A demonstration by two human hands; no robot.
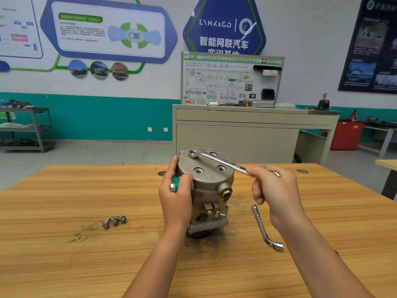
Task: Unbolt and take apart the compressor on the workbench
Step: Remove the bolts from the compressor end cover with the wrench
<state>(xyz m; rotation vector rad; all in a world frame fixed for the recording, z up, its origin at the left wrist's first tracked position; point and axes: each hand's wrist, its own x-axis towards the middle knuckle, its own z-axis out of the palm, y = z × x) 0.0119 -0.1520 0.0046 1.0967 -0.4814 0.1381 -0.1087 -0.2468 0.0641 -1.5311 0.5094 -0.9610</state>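
Grips with right-hand fingers (258, 191) the near end of a silver offset ring spanner (219, 161). Buries that end almost wholly in the right hand (277, 190), with only a sliver of metal showing past the knuckles. Keeps the far ring on the top rim of the grey cast-metal cylindrical compressor (206, 181); cannot tell whether a bolt head sits under the ring. Wraps left-hand fingers (174, 163) round the compressor's left side, thumb beside a green-capped fitting (176, 183), the left hand (176, 198) hiding that flank. Compressor location: upright, mid wooden surface (86, 254), dark base partly hidden behind the left wrist. Left of it, apart: three loose grey flanged bolts (115, 220). Right of it: silver L-shaped socket wrench (263, 226), lying flat. Recessed holes on the top face, contents unclear.
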